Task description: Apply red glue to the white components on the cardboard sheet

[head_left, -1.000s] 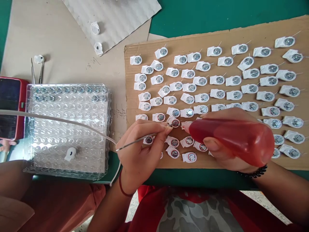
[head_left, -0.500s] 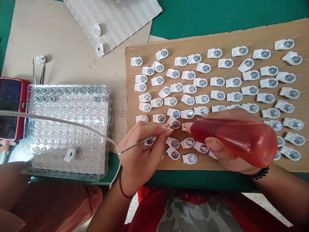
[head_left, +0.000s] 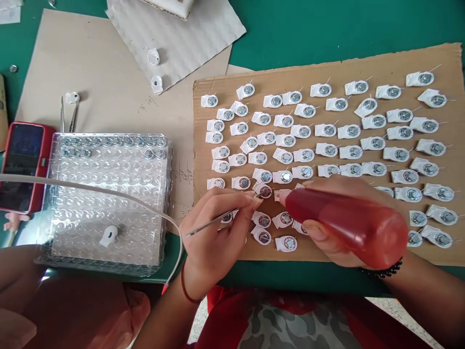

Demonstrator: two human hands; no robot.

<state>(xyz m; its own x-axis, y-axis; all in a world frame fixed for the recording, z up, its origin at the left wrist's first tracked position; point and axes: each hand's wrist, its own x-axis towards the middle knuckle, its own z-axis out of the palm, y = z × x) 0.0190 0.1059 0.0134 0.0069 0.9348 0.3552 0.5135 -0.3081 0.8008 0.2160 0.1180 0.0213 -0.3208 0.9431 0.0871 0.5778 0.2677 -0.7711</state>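
As seen from the head view, got a thin metal tool (head_left: 209, 224) clamped in the grip of the left hand (head_left: 214, 237), ending right at a white-tabbed disc (head_left: 267, 193) on the cardboard sheet (head_left: 201, 160) (can't tell if touching). Also got a red bottle (head_left: 348, 220) squeezed in the grip of the right hand (head_left: 336, 249), tipped over, pointing left, near that disc. Got plenty of similar pieces (head_left: 326, 130) around, plus a clear tray (head_left: 80, 228) off left on the green worktop (head_left: 308, 34).

Green tbl (head_left: 308, 29) w/ cardbd sheet (head_left: 283, 80) R, beige paper (head_left: 105, 82) L.
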